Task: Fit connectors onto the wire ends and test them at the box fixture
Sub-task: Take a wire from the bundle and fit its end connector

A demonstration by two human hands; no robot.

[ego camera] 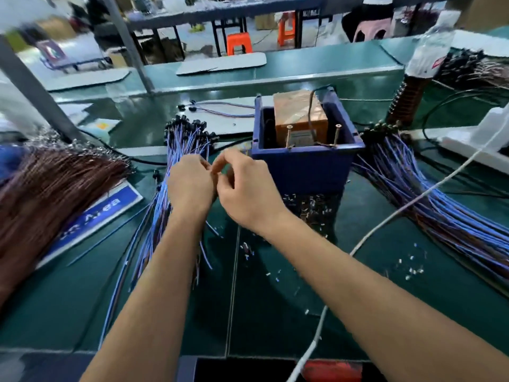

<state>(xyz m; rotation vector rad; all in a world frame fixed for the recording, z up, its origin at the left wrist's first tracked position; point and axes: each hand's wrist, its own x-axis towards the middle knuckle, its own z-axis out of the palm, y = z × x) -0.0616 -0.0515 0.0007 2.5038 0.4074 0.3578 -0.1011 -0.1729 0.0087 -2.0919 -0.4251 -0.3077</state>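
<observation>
Take the blue sign point(91, 216) on your green counter point(275, 312) as the landmark. Far right of it, at the counter's back corner, you have a clear plastic water bottle point(429, 48). A white cable point(385, 224) runs diagonally well to its right. Beyond it, past the counter, stand two orange stools point(239, 43) and a pink one point(371, 30).

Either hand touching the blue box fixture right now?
No. Both the left hand and right hand meet in front of the blue box fixture, clear of its wall.
</observation>
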